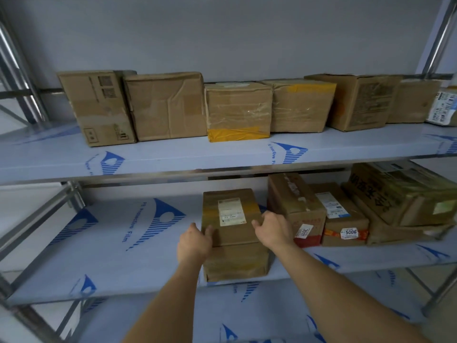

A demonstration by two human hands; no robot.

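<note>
Left hand (194,243), right hand (272,231), gripping box (233,235)

We see a brown box (232,237) with a white label (231,212). The shelf (118,256) is pale blue with blue stripy triangles. The top box (237,112) has yellow tape (237,134), and the side box (304,216) has a red bottom.

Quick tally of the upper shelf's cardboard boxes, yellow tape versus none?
Brown cardboard boxes with yellow tape: 2
Brown cardboard boxes without yellow tape: 4
Total: 6, leaving out the cut-off white-labelled parcel at far right.
</note>
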